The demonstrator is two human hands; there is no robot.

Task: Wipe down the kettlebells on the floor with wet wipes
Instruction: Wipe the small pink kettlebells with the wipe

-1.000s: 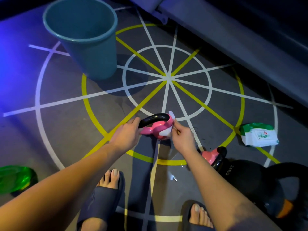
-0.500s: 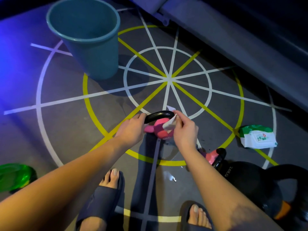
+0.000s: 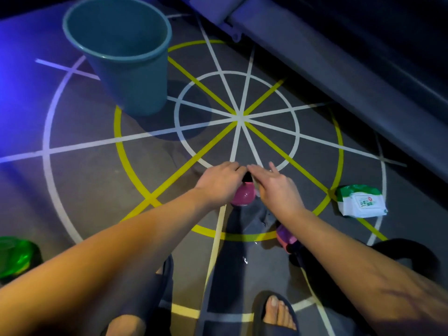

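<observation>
Hands now atop glossy pink kettlebell [image 3: 243, 197]; left hand [image 3: 218, 184] grips handle [image 3: 247, 177], right hand [image 3: 278, 187] fingers [image 3: 257, 170] straight.

Most of the kettlebells are covered up

The left hand [image 3: 218, 183] curls over the pink kettlebell [image 3: 243, 197], so only a black sliver of its handle shows. The wipe [image 3: 255, 185] is a pale scrap under the right hand [image 3: 276, 187], can't tell if it's pinched or just pressed. The second pink kettlebell [image 3: 286, 236] and the black kettlebell [image 3: 412, 258] are half behind the right forearm. The green thing [image 3: 14, 255] is cropped at the left edge, and the wipes pack [image 3: 362, 202] label is too small to read.
</observation>
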